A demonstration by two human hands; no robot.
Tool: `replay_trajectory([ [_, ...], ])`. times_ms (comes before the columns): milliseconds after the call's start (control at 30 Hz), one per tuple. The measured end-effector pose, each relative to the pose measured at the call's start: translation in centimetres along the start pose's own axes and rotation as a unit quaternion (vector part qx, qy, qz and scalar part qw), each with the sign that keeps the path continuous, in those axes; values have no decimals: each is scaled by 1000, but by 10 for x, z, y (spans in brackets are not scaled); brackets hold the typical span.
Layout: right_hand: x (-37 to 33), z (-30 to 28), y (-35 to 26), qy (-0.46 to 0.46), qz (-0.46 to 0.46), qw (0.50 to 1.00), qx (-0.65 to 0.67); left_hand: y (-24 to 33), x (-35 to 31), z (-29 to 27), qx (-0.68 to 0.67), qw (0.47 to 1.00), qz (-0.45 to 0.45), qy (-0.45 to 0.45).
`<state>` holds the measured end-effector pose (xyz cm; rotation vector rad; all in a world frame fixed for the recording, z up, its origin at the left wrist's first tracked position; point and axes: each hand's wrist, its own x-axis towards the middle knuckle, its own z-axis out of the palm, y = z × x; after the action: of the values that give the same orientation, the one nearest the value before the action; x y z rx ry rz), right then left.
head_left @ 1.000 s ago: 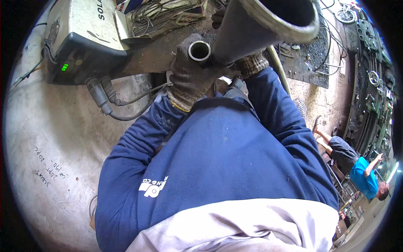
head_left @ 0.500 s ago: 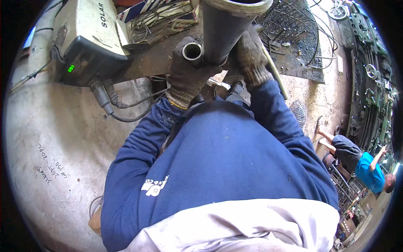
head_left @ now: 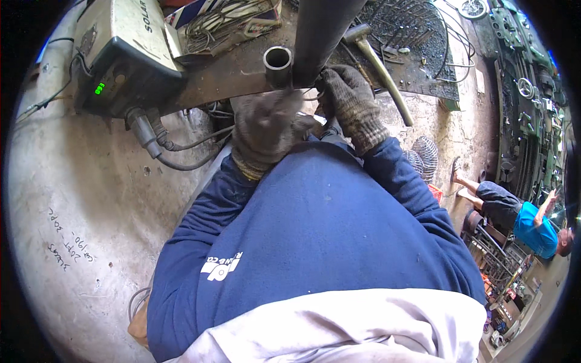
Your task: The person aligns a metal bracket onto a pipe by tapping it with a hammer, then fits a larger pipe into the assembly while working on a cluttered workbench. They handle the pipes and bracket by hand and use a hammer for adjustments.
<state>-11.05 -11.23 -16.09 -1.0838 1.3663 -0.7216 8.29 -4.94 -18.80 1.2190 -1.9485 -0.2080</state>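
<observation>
A thick dark pipe (head_left: 324,36) rises from the edge of the workbench, its upper end cut off by the top of the picture. Just left of it stands a short, narrow pipe piece (head_left: 278,68) with a bright open rim. My left hand (head_left: 266,127), in a grey-brown knit glove, is in front of the bench edge below the short piece; motion smears its fingers. Beside the foot of the thick pipe, my gloved right hand (head_left: 353,104) has its fingers curled in, and what they hold is hidden. A hammer (head_left: 381,72) lies to the right of that hand.
At the left sits a beige and black welding machine (head_left: 130,66) with cables (head_left: 187,163). An open box of thin rods (head_left: 227,27) is on the bench (head_left: 209,91). Metal rods and grit lie at the back right. Another person (head_left: 532,224) is far off at the right.
Both hands have come away from the sides of the thick pipe and moved lower, toward me. The pipe's top rim has gone out of view. More of the hammer shows.
</observation>
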Motion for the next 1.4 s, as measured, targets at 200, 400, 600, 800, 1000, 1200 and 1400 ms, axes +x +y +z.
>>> replay_trajectory([
  [200, 14, -10, -10, -68, 12, 996, -64, 16, 26, -13, 88, 992, 42, -84],
  [400, -2, -12, 10, -51, -8, 998, -31, 20, 21, 5, 123, 980, 24, -155],
  [600, -27, -8, 7, -4, -10, 999, 42, 31, 22, -14, 29, 988, 30, -152],
  [800, -24, 2, -3, 5, -76, 996, 46, 40, 18, -26, -220, 938, -250, -91],
  [1000, -32, -9, 26, -77, -16, 996, 32, 13, -19, -12, -608, 567, -556, 16],
  [1200, -29, 4, 20, -100, 49, 991, 68, 4, -23, 10, -719, 466, -516, 17],
  [1400, -8, 5, 28, 19, 0, 992, 122, 27, 6, -5, -575, 566, -590, -37],
])
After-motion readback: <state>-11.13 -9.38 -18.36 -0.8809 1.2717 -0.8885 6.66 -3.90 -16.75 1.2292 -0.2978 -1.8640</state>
